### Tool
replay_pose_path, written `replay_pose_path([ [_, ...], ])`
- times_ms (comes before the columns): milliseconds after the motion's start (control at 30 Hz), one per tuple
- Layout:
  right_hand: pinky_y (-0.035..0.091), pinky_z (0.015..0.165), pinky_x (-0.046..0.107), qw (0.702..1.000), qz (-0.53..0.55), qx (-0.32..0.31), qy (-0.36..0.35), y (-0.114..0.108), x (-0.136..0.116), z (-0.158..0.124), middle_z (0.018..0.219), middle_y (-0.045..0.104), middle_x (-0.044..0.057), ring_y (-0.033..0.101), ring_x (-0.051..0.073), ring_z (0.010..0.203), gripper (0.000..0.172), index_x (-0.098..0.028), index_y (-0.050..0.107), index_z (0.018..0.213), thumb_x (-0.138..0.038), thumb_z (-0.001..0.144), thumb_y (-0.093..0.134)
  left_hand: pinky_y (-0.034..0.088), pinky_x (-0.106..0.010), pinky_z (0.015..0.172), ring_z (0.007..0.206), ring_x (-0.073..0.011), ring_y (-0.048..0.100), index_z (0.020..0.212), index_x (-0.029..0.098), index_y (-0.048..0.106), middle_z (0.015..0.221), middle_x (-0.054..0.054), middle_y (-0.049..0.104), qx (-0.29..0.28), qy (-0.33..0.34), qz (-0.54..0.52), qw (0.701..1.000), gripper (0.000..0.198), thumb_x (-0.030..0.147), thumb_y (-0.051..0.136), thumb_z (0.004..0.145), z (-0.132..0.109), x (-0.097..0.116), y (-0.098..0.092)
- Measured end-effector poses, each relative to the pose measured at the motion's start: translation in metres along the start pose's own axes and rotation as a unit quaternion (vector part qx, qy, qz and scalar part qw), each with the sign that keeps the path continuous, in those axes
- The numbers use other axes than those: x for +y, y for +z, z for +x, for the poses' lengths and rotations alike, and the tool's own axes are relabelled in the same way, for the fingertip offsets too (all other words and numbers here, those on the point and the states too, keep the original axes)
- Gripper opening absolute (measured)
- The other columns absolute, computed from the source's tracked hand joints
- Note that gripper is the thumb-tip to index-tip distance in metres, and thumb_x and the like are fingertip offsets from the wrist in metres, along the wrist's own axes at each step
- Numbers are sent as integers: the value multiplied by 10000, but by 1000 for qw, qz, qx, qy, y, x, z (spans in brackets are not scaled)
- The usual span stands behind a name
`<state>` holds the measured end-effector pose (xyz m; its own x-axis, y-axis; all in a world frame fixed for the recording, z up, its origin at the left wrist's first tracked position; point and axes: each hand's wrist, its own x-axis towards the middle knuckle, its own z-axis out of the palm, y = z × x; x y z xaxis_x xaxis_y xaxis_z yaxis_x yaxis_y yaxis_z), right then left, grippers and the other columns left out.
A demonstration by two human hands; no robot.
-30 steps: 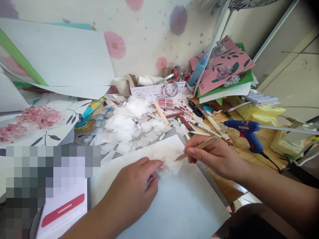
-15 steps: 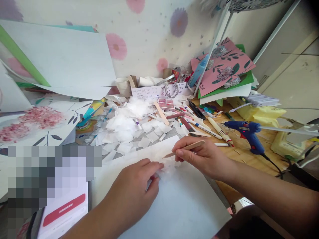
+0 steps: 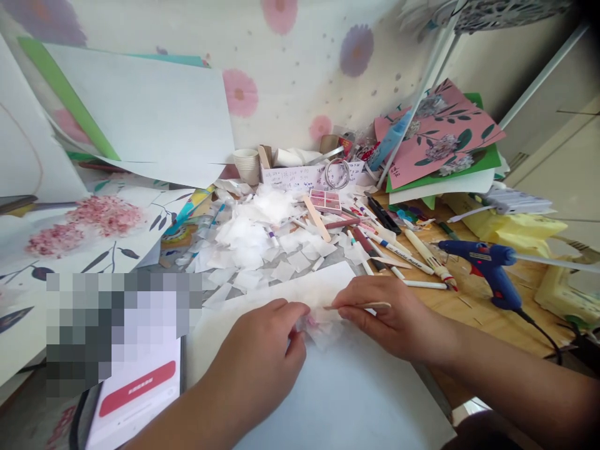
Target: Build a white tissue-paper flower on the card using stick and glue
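Floral wall covering (image 3: 300, 81) backs your worktable (image 3: 485, 306), where a white sheet (image 3: 356, 394) lies before you, nearer than the heap of loose white paper squares (image 3: 244, 240). Your right hand (image 3: 389, 312) grips a slim wooden stick (image 3: 377, 305), its tip at the translucent scraps (image 3: 325, 334) on the sheet. Your left hand (image 3: 257, 350) curls beside these scraps; whether its fingertips pinch them cannot be determined.

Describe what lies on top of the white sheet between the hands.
Thin whitish pieces with a pinkish patch lie on the sheet by the left hand; the right hand holds a wooden stick near them. What the hands cover is hidden.
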<state>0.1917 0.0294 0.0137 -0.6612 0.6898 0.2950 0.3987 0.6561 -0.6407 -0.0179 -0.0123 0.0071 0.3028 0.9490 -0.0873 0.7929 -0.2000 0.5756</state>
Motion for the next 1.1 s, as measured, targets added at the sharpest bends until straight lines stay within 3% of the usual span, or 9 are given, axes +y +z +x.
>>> replay_pose_path([
  [167,425,644,227,1000,-16,24,-11,5,0,2,787,668,34,594,128,716,149,-160,657,890,-155,881,508,357,-276,637,707,-154,529,828,245,592,785,15,574,-4,-18,10,1000,183,164,435,782,1,-2,3],
  [367,423,622,216,1000,-11,21,13,7,2,6,760,655,21,588,120,689,155,-168,651,834,-188,882,505,377,-271,640,751,-168,559,1154,336,487,836,26,601,2,-7,-4,1000,410,169,438,783,-2,-1,2],
  [567,441,529,205,987,85,39,127,2,6,9,675,626,16,577,115,587,186,-156,640,775,-265,865,519,389,-275,625,707,-164,548,984,302,596,831,3,561,-20,20,58,998,286,191,410,797,-3,0,3],
  [833,459,568,204,985,121,76,95,-19,-1,11,706,615,43,575,114,643,321,-154,644,615,-288,879,520,391,-271,629,716,-158,552,1042,349,593,823,19,574,-9,18,34,999,355,171,421,788,-3,-2,3],
  [967,449,538,207,987,118,67,91,-24,1,5,687,615,33,563,109,599,262,-157,658,689,-288,876,530,403,-286,643,743,-171,566,1181,383,526,862,17,594,-12,15,50,999,466,171,427,778,0,-2,4],
  [1100,454,555,215,989,100,42,105,-14,3,4,703,641,21,584,123,638,149,-163,658,837,-264,858,550,417,-316,661,810,-208,574,1341,354,373,924,-8,611,-21,-18,59,998,563,224,434,796,2,-3,4],
])
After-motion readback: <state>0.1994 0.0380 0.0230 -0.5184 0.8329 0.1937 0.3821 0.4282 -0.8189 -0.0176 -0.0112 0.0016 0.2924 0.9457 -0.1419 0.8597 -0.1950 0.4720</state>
